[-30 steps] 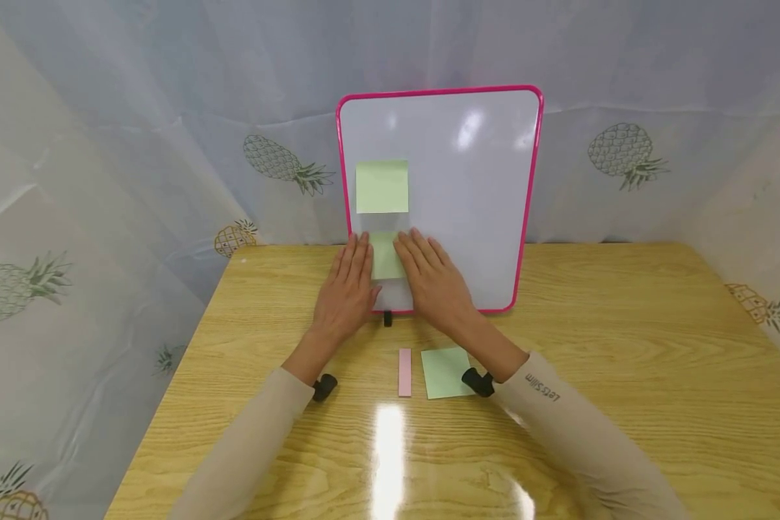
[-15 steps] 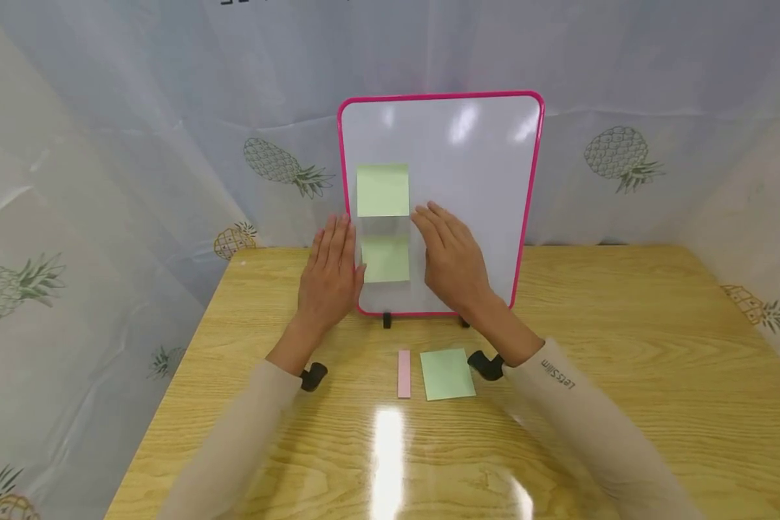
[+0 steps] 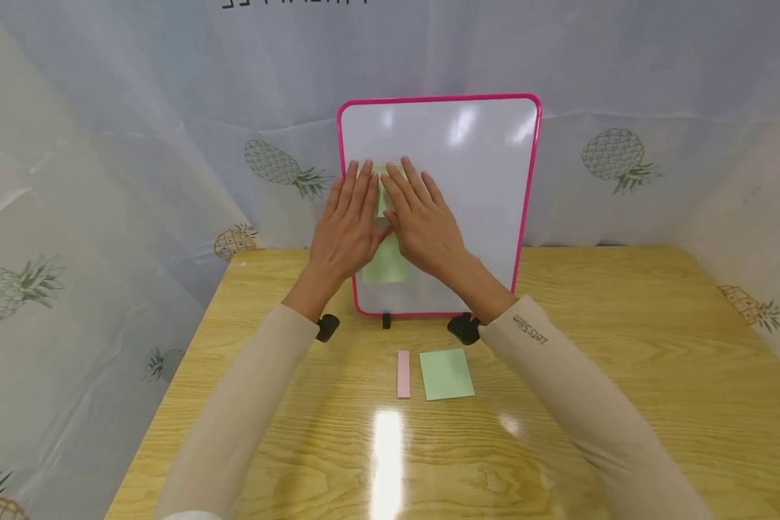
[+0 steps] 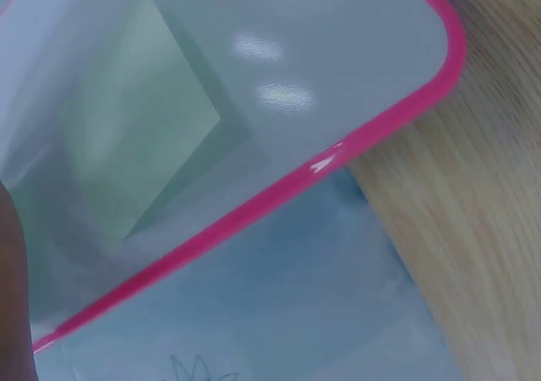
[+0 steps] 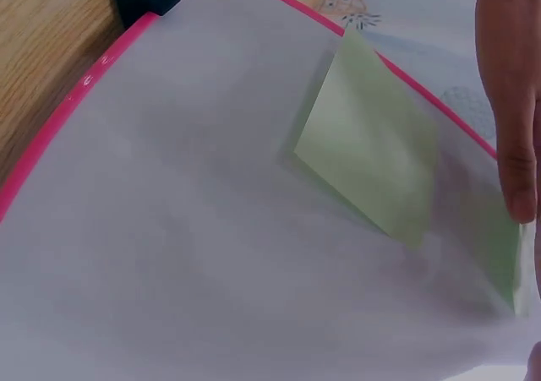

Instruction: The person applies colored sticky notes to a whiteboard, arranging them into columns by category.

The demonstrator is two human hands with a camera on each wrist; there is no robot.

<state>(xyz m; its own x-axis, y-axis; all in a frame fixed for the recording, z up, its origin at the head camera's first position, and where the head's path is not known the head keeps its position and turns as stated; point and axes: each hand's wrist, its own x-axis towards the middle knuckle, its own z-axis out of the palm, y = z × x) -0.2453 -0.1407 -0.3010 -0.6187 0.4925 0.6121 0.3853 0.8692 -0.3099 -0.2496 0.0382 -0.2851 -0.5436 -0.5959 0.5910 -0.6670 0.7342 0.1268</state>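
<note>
A whiteboard (image 3: 474, 195) with a pink frame leans upright at the back of the table. Flat on its left part lies my left hand (image 3: 344, 227), fingers straight, over the left side of the upper green sticky note (image 3: 382, 201). My right hand (image 3: 425, 225) covers that note's right side, its fingers also extended. Only a narrow middle strip of this note shows between them in the head view. Below hangs a second green sticky note (image 3: 385, 267), partly behind the hands. Its lower edge stands off the board in the right wrist view, where my right thumb (image 5: 511, 127) touches the upper note.
In front of the board, a narrow pink strip (image 3: 404, 374) and a green sticky note pad (image 3: 446, 375) lie on the wooden table (image 3: 624, 347). Small black feet (image 3: 386, 321) hold the board's bottom edge. A pineapple-print curtain (image 3: 169, 144) hangs behind and at the sides.
Both hands lay beside the lower note, moved apart and off it, then rose and came together over the upper note. The board and the papers on the table stayed put.
</note>
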